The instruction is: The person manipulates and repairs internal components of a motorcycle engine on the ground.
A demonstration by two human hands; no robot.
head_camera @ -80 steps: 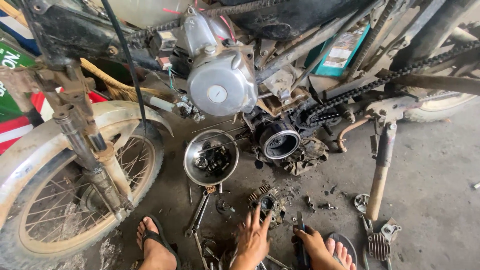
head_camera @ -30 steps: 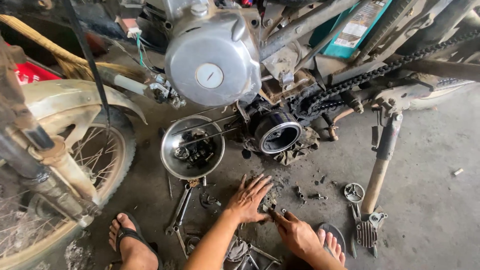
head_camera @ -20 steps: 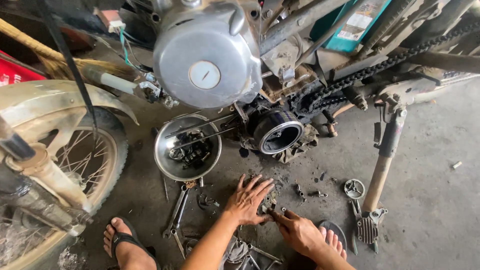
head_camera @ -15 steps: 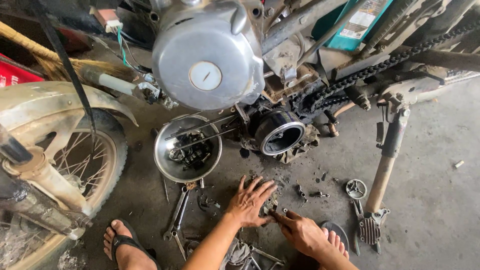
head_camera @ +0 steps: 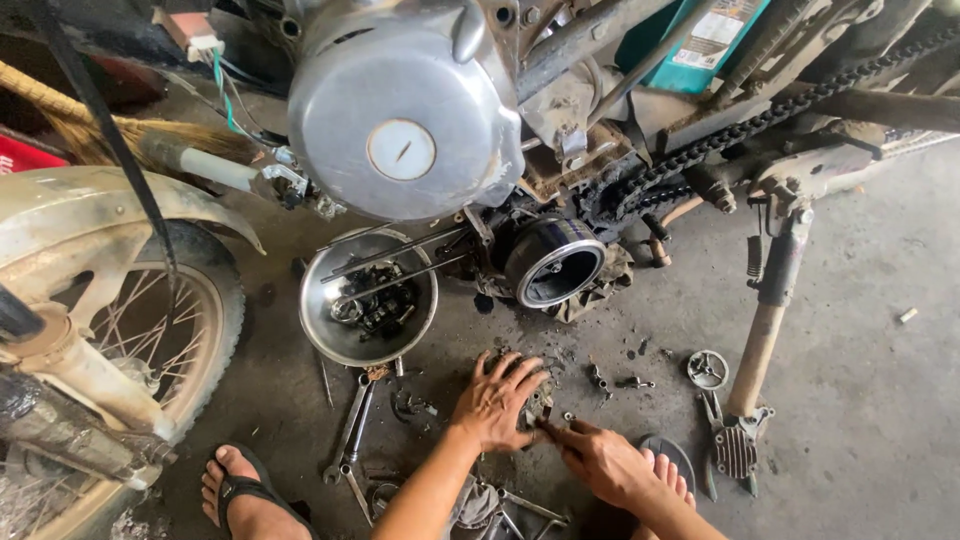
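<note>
Crouching beside a stripped motorbike, pressing the left hand (head_camera: 497,402) flat over a greasy metal part (head_camera: 537,405) on the floor, right hand (head_camera: 600,462) pinching its edge. Likely heavy, stiff, slick; gripping by the rim. Crowding close: bowl (head_camera: 368,308), wrenches (head_camera: 350,430), kickstand (head_camera: 768,320).

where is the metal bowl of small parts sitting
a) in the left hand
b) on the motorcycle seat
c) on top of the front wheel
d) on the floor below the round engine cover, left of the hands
d: the metal bowl rests on the concrete floor beneath the round engine cover, up and to the left of the left hand and right hand.
</note>
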